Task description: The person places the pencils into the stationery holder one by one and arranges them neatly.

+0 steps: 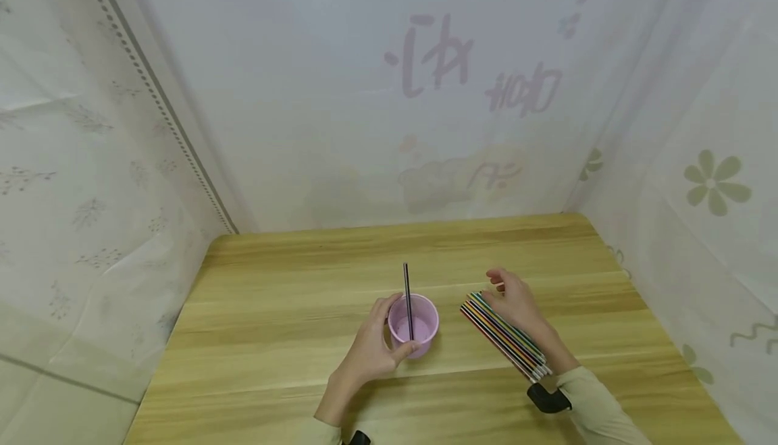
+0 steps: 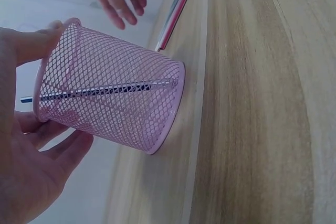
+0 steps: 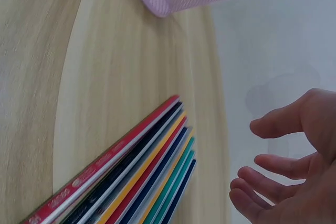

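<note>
My left hand (image 1: pixel 369 345) grips a pink mesh pencil cup (image 1: pixel 429 323) by its upper part, thumb on the near side and fingers around the far side. The cup stands upright on the table. One dark pencil (image 1: pixel 406 283) leans inside it, its upper end rising well above the rim. Over to the right, my right hand (image 1: pixel 516 304) hovers above a row of colored pencils (image 1: pixel 501 338) lying on the table. In the right wrist view its fingers (image 3: pixel 283 167) are spread and loosely bent, with nothing between them.
The pencils lie side by side in a slanted bundle of red, black, yellow, blue and green. A wooden table (image 1: pixel 292 296) carries everything. Pale patterned sheets (image 1: pixel 328 127) hang behind it and on both sides.
</note>
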A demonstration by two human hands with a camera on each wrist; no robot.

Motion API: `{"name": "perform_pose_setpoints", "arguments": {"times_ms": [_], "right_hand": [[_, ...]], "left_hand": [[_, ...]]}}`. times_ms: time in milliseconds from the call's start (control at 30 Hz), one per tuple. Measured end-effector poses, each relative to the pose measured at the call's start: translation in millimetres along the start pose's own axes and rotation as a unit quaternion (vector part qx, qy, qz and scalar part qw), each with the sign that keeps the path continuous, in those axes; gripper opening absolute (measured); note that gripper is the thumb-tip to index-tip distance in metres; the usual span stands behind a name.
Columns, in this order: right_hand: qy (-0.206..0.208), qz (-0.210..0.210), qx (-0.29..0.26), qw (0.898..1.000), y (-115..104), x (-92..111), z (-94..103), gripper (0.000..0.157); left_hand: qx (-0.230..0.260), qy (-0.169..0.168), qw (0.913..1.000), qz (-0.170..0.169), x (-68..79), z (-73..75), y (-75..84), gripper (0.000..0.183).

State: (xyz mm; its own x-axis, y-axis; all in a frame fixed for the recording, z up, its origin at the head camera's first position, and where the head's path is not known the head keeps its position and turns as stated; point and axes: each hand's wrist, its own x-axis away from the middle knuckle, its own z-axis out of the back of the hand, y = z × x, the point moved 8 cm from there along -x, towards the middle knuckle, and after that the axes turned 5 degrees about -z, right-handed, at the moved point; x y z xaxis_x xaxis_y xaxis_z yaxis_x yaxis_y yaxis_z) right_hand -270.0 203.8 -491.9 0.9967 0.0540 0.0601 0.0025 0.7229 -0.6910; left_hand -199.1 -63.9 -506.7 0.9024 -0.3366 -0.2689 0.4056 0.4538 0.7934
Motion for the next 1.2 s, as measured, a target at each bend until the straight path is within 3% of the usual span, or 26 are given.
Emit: {"name": "perform_pose_setpoints", "arguments": {"times_ms": [200,500,833,1200], "right_hand": [[0.0,-0.006,0.038,0.999,13.2,-3.6,-1.6,0.045],[-0.032,-0.02,0.088,0.995,36.1,-8.7,-11.0,0.023],[-0.053,-0.06,0.049,0.996,53.6,-16.4,-14.7,0.016],[-0.052,-0.048,0.057,0.996,56.2,-20.3,-15.9,0.012]], "left_hand": [[0.006,-0.004,1.0,0.004,-1.2,1.3,0.8,0.092],[0.007,-0.001,1.0,0.002,-1.2,4.5,1.0,0.092],[0.008,0.002,1.0,0.004,-2.3,3.1,0.9,0.091],[0.01,-0.001,0.9999,0.004,-3.4,1.0,-0.1,0.09]]}}
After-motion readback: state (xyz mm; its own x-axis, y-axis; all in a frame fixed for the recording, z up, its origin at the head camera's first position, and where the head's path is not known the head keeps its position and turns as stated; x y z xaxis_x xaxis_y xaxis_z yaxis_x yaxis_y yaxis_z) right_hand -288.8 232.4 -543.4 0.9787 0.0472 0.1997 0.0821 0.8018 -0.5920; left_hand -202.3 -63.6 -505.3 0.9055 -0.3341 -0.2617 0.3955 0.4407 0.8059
